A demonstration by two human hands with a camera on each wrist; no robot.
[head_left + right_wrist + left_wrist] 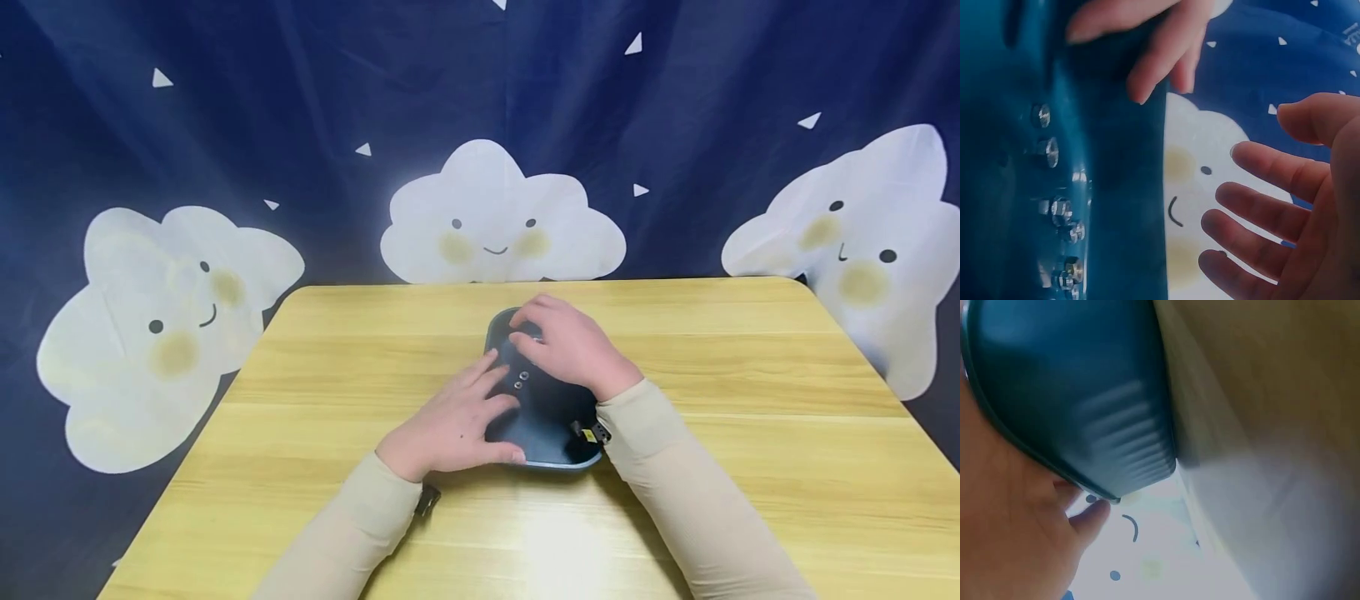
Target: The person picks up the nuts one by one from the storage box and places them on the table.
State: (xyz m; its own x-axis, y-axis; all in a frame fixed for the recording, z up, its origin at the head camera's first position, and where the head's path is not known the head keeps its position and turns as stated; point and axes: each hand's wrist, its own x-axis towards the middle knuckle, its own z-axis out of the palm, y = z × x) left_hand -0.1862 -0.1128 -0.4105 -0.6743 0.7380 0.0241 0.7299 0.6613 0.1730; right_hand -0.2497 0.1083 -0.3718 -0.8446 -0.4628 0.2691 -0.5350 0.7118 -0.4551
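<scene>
A dark teal plastic box point(543, 433), shallow with rounded corners, lies on the wooden table; the left wrist view shows its ribbed side point(1125, 434). Several small shiny metal nuts point(1060, 210) sit on its floor, and two of them point(523, 377) show between the hands in the head view. My left hand point(457, 421) reaches over the box's left edge with fingers spread, its thumb at the near rim. Above the far right part is my right hand point(573, 343). In the right wrist view the right hand's fingers point(1260, 203) are spread, holding nothing visible.
The wood-grain table point(337, 350) extends around the box on all sides. Behind it hangs a dark blue curtain point(322, 75) with white clouds. Small black cameras are worn at the wrists, the right one point(592, 432) over the box.
</scene>
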